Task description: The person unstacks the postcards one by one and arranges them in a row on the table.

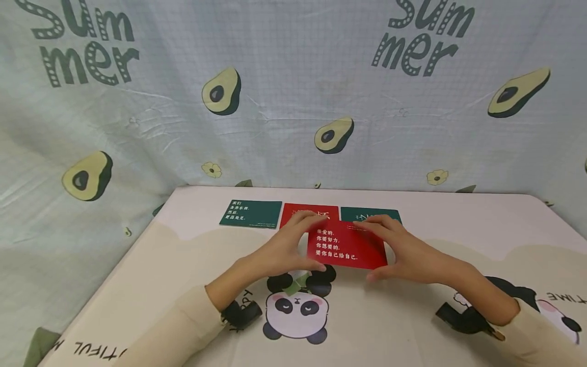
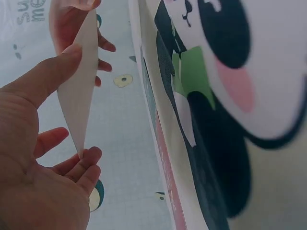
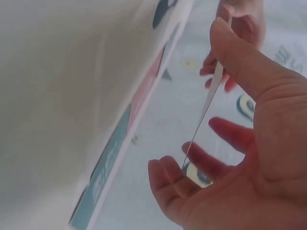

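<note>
Between my two hands a red card (image 1: 344, 245) with white writing is held up over the table. My left hand (image 1: 281, 248) grips its left end, fingers at the top edge and thumb at the lower edge. At the other end, my right hand (image 1: 410, 253) holds the card the same way. The left wrist view shows the card's plain pale back (image 2: 79, 100), slightly bowed between thumb and fingertips. From the right wrist the card (image 3: 209, 98) appears almost edge-on. Behind it lie a green card (image 1: 251, 214), another red card (image 1: 312, 208) partly covered, and a second green card (image 1: 385, 211) partly covered.
The pale table cover (image 1: 192, 265) carries printed pandas, one panda (image 1: 297, 313) just below the held card. A hanging cloth (image 1: 275, 71) printed with avocados and lettering rises behind the table's far edge. Both forearms come in from the front.
</note>
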### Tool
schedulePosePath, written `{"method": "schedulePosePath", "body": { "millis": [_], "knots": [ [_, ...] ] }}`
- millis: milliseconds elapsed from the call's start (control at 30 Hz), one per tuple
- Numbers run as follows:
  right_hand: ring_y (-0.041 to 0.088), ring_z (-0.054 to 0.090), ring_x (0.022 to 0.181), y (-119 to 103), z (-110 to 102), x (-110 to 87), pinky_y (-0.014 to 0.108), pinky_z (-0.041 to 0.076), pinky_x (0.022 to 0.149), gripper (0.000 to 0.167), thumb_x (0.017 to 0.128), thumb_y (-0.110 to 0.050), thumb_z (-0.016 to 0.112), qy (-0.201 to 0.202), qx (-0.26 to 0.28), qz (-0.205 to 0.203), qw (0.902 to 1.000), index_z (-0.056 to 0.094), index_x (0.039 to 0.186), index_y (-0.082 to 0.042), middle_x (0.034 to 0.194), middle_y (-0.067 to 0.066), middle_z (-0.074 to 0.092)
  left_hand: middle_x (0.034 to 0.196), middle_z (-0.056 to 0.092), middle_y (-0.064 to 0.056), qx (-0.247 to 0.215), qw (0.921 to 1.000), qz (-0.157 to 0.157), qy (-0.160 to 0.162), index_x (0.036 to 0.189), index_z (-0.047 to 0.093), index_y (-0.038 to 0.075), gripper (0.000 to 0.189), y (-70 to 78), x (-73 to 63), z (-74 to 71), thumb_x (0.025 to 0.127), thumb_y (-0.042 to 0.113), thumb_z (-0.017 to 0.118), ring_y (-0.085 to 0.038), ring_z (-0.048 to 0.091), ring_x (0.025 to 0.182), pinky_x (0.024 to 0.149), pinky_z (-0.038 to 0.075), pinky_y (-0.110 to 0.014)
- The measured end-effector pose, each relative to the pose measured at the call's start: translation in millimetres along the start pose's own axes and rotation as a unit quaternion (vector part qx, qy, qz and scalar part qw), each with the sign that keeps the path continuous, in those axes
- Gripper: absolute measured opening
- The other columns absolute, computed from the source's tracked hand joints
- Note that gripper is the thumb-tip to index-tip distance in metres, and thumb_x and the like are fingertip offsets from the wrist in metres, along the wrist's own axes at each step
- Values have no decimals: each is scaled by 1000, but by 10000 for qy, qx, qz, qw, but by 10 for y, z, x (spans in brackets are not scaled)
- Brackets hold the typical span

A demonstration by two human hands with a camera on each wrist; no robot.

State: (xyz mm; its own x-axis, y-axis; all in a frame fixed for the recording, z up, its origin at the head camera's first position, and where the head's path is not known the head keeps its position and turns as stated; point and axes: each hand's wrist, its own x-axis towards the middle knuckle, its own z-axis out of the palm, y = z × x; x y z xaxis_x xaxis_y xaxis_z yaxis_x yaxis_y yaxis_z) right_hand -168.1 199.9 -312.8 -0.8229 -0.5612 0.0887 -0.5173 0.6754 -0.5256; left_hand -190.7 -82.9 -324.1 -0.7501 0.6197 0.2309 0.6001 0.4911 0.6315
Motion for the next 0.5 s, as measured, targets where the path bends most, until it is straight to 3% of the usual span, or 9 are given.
{"method": "schedulePosePath", "body": {
  "millis": [300, 500],
  "knots": [
    [32, 29, 128, 326, -281, -70, 42, 56, 77, 87, 68, -39, 86, 241, -63, -95, 9996, 44, 142, -25, 142, 7, 35, 143, 36, -6, 171, 9998, 20, 54, 145, 37, 13, 91, 131, 317, 109, 69, 25, 86, -18, 33, 131, 90, 51, -35],
    [32, 28, 129, 554, -489, -188, 46, 54, 81, 82, 73, -36, 83, 229, -130, -153, 9995, 43, 144, -25, 144, 6, 34, 143, 37, -3, -79, 9998, -136, 104, 146, 36, 17, 91, 236, 569, 226, 71, 27, 85, -16, 37, 128, 89, 50, -30]
  ]
}}
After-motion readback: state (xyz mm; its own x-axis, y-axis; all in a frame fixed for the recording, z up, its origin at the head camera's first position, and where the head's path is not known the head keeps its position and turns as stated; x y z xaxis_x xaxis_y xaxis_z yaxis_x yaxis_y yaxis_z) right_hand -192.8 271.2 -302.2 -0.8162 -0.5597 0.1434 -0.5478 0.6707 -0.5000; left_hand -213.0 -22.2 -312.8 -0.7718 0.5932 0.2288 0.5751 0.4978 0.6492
